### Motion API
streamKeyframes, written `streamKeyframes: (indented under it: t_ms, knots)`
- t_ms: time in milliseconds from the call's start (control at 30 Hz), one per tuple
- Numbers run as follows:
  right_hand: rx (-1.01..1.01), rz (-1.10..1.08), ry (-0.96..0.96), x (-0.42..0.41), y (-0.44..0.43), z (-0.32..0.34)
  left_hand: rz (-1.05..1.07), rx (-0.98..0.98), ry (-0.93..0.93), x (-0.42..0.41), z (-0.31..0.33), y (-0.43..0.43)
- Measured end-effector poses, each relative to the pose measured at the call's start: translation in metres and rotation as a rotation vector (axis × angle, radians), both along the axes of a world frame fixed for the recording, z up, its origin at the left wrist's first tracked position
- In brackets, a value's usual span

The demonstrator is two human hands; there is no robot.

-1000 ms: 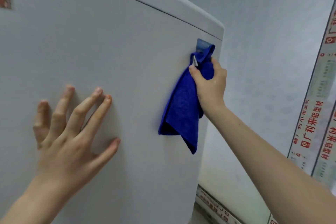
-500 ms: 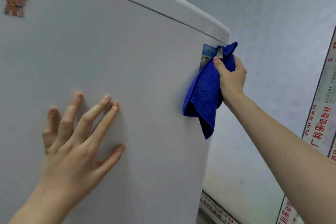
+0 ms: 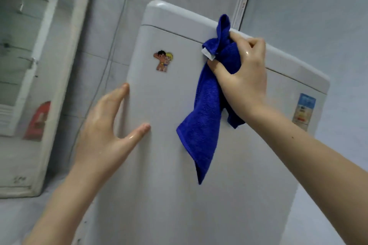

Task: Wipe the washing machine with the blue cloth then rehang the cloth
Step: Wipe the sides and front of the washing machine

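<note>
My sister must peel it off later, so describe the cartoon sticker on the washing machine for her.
Start at the white washing machine. High on its panel, left of the blue cloth, sits the cartoon sticker. Unlike the rectangular blue label near the right edge, it shows two small figures.

The washing machine (image 3: 239,195) is showing bare panel at six o'clock. The blue cloth (image 3: 205,115) is blocking the centre, the left hand (image 3: 105,131) nine o'clock.

Cloth (image 3: 203,117) deep blue, white tag; washing machine (image 3: 179,165) plain white; cartoon sticker (image 3: 163,61) multicoloured.
</note>
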State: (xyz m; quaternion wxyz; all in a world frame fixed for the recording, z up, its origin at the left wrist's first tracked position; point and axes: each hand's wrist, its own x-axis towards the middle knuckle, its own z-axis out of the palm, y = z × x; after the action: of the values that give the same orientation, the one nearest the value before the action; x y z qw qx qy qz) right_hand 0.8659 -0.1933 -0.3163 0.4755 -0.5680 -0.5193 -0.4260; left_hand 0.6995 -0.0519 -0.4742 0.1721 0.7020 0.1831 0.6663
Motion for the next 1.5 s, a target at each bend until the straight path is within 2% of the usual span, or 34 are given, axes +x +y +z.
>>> streamKeyframes:
  t_ms: [100, 167, 267, 367, 467, 567, 600, 667, 800, 900, 967, 1033, 1200, 1267, 1333, 1500]
  knots:
    - [0.0, -0.035, -0.028, -0.023, 0.02, 0.004, -0.194, -0.064, -0.019, -0.008, -0.003, 0.007]
    - [0.017, -0.017, -0.007, -0.028, 0.024, 0.002, -0.212, -0.065, -0.015, -0.012, -0.003, 0.008]
    - [0.1, 0.045, 0.12, -0.024, 0.02, -0.028, -0.228, -0.084, -0.014, -0.014, -0.001, 0.006]
    - [0.245, 0.016, 0.3, -0.015, 0.013, -0.107, -0.218, -0.083, 0.012, -0.01, -0.002, 0.003]
    - [0.395, -0.059, 0.617, -0.019, 0.006, -0.205, -0.263, -0.105, 0.0, -0.009, -0.006, 0.007]
    - [0.397, -0.112, 0.883, -0.041, 0.002, -0.26, -0.363, -0.137, -0.02, -0.014, -0.007, 0.015]
    - [0.37, -0.107, 0.882, -0.047, 0.004, -0.261, -0.393, -0.134, -0.009, -0.016, -0.007, 0.018]
    - [0.302, -0.08, 0.742, -0.055, 0.012, -0.24, -0.437, -0.117, 0.026, -0.022, -0.007, 0.022]
    - [0.206, -0.028, 0.395, -0.074, 0.043, -0.157, -0.499, -0.163, 0.058, -0.032, -0.009, 0.027]
    - [0.208, -0.017, 0.28, -0.088, 0.067, -0.103, -0.568, -0.235, 0.048, -0.037, -0.013, 0.035]
    - [0.259, -0.022, 0.265, -0.093, 0.078, -0.087, -0.619, -0.274, 0.049, -0.04, -0.015, 0.043]
    - [0.312, -0.026, 0.289, -0.098, 0.085, -0.098, -0.663, -0.302, 0.071, -0.042, -0.018, 0.049]
    - [0.246, -0.055, 0.339, -0.119, 0.08, -0.228, -0.717, -0.313, 0.077, -0.041, -0.025, 0.053]
    - [0.222, -0.077, 0.381, -0.126, 0.079, -0.257, -0.706, -0.297, 0.072, -0.042, -0.027, 0.053]
    - [0.252, -0.065, 0.418, -0.127, 0.085, -0.247, -0.694, -0.274, 0.077, -0.043, -0.029, 0.052]
    - [0.357, 0.005, 0.35, -0.121, 0.098, -0.162, -0.711, -0.297, 0.058, -0.04, -0.033, 0.055]
